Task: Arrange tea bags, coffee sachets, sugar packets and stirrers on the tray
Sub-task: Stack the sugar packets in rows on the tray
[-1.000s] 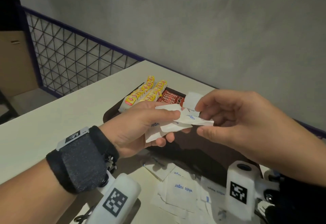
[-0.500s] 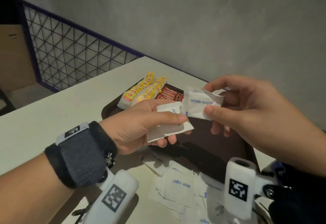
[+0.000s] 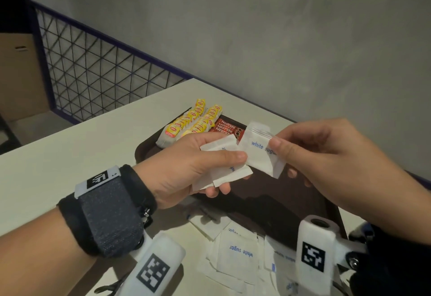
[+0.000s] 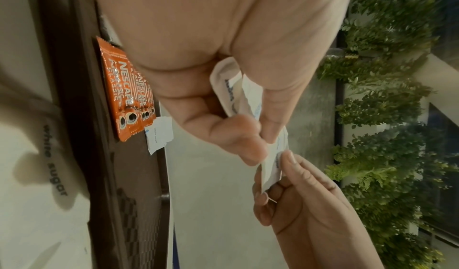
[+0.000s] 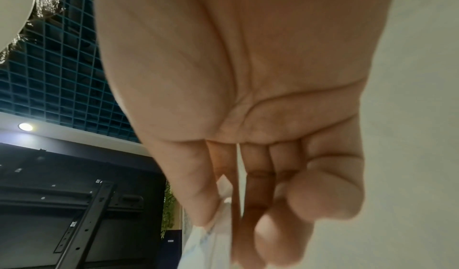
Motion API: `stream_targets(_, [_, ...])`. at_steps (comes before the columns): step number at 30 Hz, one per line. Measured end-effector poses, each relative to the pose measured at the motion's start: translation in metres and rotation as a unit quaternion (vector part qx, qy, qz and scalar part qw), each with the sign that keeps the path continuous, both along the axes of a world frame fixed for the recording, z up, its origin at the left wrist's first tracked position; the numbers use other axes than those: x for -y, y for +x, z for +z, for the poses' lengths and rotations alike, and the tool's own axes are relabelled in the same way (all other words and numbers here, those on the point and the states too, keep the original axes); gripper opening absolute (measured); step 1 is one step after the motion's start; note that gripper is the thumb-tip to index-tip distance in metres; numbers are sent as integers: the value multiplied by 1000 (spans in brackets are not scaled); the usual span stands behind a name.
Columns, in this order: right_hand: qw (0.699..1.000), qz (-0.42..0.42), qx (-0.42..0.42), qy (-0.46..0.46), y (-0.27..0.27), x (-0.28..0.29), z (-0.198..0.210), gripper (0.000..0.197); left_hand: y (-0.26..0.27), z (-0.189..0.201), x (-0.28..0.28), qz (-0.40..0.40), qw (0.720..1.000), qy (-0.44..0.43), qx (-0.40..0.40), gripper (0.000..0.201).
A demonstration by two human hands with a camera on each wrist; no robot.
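Note:
Above the dark brown tray (image 3: 291, 204), my left hand (image 3: 231, 172) grips a small stack of white sugar packets (image 3: 224, 167) between thumb and fingers. My right hand (image 3: 277, 155) pinches a single "white sugar" packet (image 3: 256, 155), whose left edge meets the stack by my left thumb. The left wrist view shows the held stack (image 4: 231, 88) and the right hand's packet (image 4: 273, 163) edge-on. Yellow tea bags (image 3: 193, 120) and red coffee sachets (image 3: 227, 129) lie in rows at the tray's far end. No stirrers are in view.
Several loose sugar packets (image 3: 238, 251) lie on the white table (image 3: 81, 144) in front of the tray. One sugar packet (image 4: 159, 134) lies on the tray beside the coffee sachets (image 4: 124, 96). A wire fence (image 3: 93, 74) and grey wall border the table.
My right hand drew one sugar packet away from the stack, turned its printed face up, and has now brought it back against the stack. My left hand kept its grip.

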State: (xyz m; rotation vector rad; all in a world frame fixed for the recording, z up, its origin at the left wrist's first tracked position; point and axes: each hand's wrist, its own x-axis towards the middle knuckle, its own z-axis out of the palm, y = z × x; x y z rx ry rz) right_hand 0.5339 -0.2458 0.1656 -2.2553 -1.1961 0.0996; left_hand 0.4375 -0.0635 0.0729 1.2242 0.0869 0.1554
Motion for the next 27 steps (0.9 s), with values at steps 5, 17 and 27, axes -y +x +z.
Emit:
stream_targets(5, [999, -21, 24, -25, 2, -1, -2, 20, 4, -3, 0, 29, 999, 19, -16, 31])
stream_targets(17, [991, -113, -25, -61, 66, -16, -13, 10, 5, 2, -11, 125, 989, -75, -34, 35])
stream_targets(27, [963, -146, -93, -208, 145, -69, -56, 9, 11, -2, -20, 156, 981, -109, -34, 49])
